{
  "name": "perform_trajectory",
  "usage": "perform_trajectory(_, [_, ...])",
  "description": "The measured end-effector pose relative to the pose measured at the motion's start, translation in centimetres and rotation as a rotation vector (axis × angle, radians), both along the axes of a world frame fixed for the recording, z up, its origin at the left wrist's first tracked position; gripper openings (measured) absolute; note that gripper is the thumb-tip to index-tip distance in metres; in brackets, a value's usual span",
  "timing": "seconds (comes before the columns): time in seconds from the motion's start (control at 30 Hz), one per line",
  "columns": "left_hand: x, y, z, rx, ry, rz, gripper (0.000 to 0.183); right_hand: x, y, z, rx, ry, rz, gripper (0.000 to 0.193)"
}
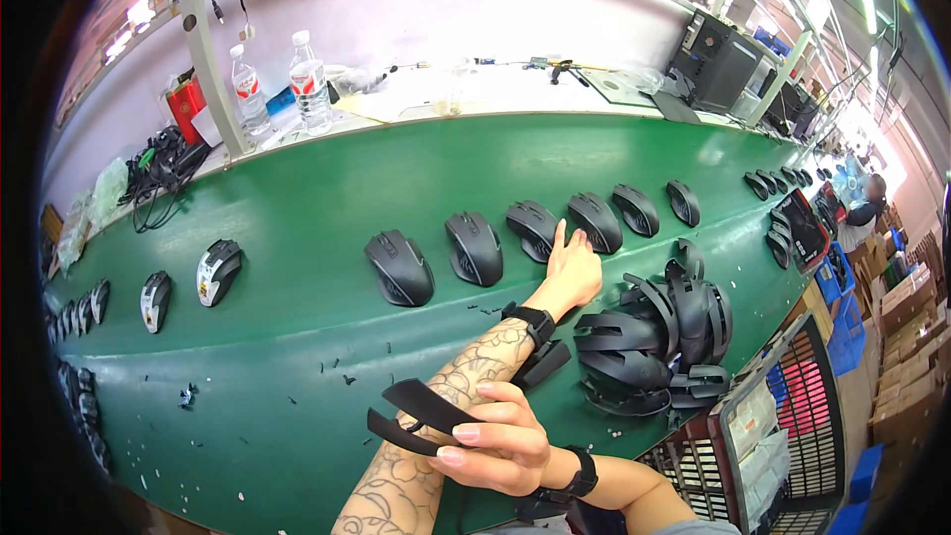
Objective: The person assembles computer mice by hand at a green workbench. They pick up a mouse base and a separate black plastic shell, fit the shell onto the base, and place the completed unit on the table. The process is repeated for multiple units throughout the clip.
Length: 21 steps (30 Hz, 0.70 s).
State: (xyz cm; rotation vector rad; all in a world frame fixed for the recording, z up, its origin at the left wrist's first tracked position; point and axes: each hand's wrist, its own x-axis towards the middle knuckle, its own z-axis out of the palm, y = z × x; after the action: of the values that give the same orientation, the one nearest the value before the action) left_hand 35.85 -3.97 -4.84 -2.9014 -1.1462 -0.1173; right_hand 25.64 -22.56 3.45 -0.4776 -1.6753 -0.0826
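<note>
My left hand, on the tattooed arm, reaches across the green bench to a row of black computer mice. Its fingers are stretched out at the near end of one mouse, and another mouse lies just left of them. Whether they press on either is unclear. Nearer to me, my right hand pinches two thin, curved black plastic cover pieces, held above my left forearm. Right of my left wrist lies a heap of black mouse shells. Another black piece sits beside the wrist.
Two mice with silvery sides lie at the left. Small dark scraps dot the green bench. A dark plastic crate stands at the right edge. Bottles and a computer case line the back shelf. A person is far right.
</note>
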Motion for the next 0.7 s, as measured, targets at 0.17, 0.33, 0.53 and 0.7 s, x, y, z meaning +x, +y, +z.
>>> perform_trajectory(0.17, [-0.2, -0.6, 0.2, 0.006, -0.074, 0.016, 0.051, -0.1, -0.1, 0.3, -0.009, -0.011, 0.022, 0.038])
perform_trajectory(0.33, [-2.5, 1.2, 0.5, -0.030, -0.518, -0.111, 0.037, 0.5, 0.5, -0.5, -0.084, -0.106, -0.106, 0.051])
perform_trajectory(0.53, [-15.2, -3.1, 6.9, -0.550, -1.324, -0.003, 0.024, 1.8, 0.8, -0.9, -0.188, -0.022, -0.149, 0.060])
perform_trajectory(0.7, [-26.6, -12.7, 10.4, -0.839, -1.542, 0.175, 0.040, 0.1, 0.9, -1.0, -0.423, 0.074, -0.003, 0.069])
